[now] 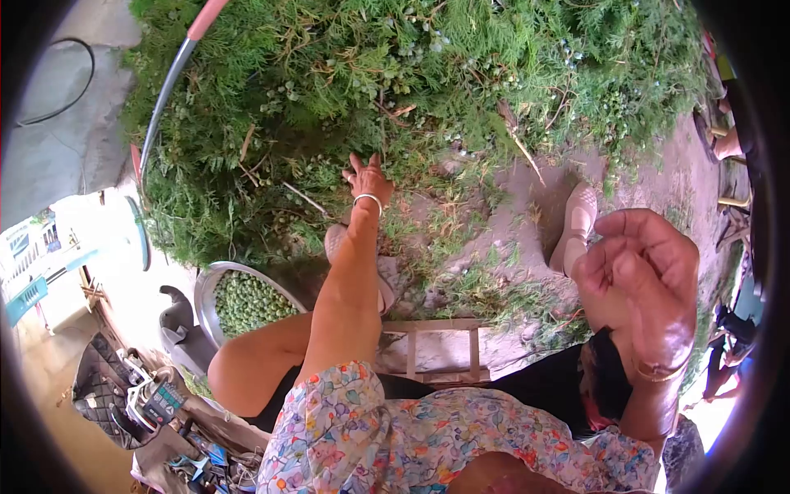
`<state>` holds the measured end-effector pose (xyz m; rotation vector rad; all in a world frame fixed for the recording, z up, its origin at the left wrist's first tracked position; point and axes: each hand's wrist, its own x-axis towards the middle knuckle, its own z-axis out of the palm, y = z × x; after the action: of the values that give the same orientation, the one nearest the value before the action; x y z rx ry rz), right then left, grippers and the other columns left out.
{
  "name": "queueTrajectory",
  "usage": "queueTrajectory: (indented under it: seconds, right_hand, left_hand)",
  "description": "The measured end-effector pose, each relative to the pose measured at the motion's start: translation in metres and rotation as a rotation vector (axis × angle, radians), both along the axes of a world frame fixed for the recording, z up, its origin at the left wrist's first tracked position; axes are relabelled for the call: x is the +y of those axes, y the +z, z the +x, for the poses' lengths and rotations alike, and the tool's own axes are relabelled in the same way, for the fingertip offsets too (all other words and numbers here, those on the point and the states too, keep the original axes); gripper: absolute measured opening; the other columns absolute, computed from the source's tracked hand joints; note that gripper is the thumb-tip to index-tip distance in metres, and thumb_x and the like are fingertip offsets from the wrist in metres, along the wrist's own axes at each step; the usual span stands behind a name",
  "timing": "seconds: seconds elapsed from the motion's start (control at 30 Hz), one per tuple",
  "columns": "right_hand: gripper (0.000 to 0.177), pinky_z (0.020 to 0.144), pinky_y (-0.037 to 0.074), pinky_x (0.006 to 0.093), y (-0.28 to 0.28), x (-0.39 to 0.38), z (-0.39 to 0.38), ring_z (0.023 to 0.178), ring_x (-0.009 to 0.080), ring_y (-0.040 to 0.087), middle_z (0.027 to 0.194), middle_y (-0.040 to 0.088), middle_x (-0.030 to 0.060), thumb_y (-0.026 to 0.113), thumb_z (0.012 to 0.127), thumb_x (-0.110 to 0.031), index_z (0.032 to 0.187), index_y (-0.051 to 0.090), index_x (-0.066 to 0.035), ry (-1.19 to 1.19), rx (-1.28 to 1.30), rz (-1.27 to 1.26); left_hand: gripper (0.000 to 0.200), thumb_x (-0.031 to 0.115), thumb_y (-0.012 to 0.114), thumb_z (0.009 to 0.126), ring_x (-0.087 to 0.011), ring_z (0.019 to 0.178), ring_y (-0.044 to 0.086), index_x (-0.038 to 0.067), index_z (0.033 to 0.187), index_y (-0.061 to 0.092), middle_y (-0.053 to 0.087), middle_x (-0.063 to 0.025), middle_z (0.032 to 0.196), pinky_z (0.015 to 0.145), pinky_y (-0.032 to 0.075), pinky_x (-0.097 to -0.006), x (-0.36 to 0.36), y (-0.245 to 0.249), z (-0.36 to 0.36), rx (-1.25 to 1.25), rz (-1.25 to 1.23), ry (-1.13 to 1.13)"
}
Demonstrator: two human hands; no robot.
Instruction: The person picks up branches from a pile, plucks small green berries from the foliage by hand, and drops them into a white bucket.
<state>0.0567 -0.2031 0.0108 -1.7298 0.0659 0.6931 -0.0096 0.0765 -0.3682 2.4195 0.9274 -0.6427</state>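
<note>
My left hand (368, 183), with a white bangle at the wrist, reaches forward to the near edge of a big heap of cut green conifer branches (346, 90). Its fingers are spread, and I see nothing held in them. Raised over my right knee, my right hand (646, 263) has its fingers curled in toward the thumb. Whatever may be inside that curl is hidden. Small round green cones (251, 300) fill much of a metal basin (234, 265) beside my left knee. Bluish-green cones also show among the branches.
Loose sprigs and a bare stick (527, 158) lie on the dirt ground between my shoes. A curved pink-and-grey tube (173, 82) crosses the heap's left side. At lower left stand a grey object with a curved end (177, 317) and bags of tools (164, 403). People sit at the far right.
</note>
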Motion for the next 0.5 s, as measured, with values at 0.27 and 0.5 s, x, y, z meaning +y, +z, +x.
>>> queueTrajectory:
  seconds: [0.27, 0.5]
  right_hand:
    - [0.029, 0.060, 0.046, 0.0226, 0.000, 0.005, 0.000, 0.064, 0.0134, 0.060, 0.077, 0.064, 0.0132, 0.056, 0.081, -0.012, 0.101, 0.054, 0.009, -0.020, 0.041, 0.010]
    - [0.021, 0.058, 0.045, 0.0227, 0.001, 0.008, 0.005, 0.064, 0.0119, 0.057, 0.074, 0.063, 0.0105, 0.052, 0.083, -0.006, 0.098, 0.056, 0.008, 0.015, -0.052, -0.084]
  left_hand:
    - [0.038, 0.008, 0.059, 0.071, -0.0456, 0.106, 0.043, 0.004, 0.109, 0.054, 0.039, -0.0216, 0.122, 0.091, 0.037, -0.0486, -0.050, -0.011, -0.036, -0.103, 0.241, -0.078]
    - [0.015, 0.009, 0.062, 0.069, -0.0288, 0.069, 0.059, 0.007, 0.084, 0.061, 0.060, -0.0158, 0.083, 0.062, 0.047, -0.0398, -0.131, 0.029, -0.038, -0.612, -0.086, -0.013]
